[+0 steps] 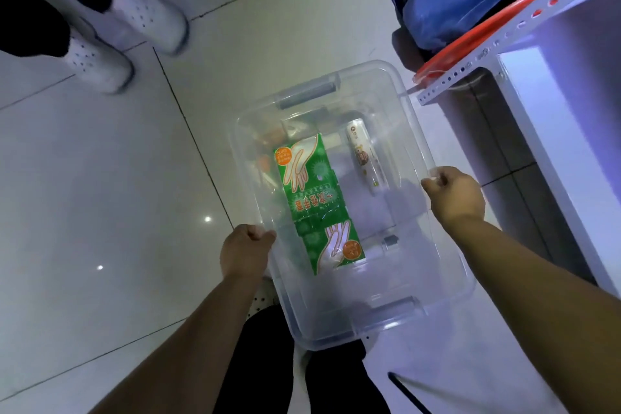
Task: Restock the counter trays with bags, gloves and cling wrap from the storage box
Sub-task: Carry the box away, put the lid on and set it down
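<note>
I'm at the fetching step: my left hand (247, 245) grips the left long rim of the clear storage box (386, 326) and my right hand (453, 193) grips the right rim, fingers curled over the edge. Inside, a green glove pack (314, 205) lies along the middle and a wrapped roll (364, 158) sits toward the far right corner. Whether a lid is on, I cannot tell. Next I judge the box must go to the counter, so I must clear the slotted metal rack (470, 70) just beside its far right corner and another person's white shoes (148, 23) on the tiled floor (100, 178).
</note>
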Motion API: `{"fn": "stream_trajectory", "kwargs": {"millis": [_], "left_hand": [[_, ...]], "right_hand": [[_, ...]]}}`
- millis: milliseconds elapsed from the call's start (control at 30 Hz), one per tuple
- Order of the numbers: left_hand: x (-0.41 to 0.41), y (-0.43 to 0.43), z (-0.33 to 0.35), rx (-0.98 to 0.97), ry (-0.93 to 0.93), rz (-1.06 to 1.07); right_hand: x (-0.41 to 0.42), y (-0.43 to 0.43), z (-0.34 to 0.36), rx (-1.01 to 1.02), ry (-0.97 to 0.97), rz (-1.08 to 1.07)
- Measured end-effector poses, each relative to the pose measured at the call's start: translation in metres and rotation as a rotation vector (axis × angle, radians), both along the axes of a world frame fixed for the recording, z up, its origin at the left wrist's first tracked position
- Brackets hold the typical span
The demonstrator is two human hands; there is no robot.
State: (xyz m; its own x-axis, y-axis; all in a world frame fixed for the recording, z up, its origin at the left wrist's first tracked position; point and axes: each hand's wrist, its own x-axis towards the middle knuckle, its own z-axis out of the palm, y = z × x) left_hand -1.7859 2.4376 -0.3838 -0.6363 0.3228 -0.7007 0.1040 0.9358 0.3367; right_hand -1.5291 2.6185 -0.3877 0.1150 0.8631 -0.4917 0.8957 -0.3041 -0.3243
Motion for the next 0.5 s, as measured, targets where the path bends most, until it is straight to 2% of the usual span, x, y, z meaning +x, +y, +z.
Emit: {"fn": "stream_trajectory", "kwargs": {"millis": [333, 500], "left_hand": [[0.007, -0.003, -0.015, -0.04, -0.039, -0.078], [0.02, 0.006, 0.012, -0.033, 0.062, -0.123]], "right_hand": [[0.007, -0.004, -0.021, -0.029, -0.017, 0.003], [0.022, -0.016, 0.008, 0.049, 0.055, -0.056]]}}
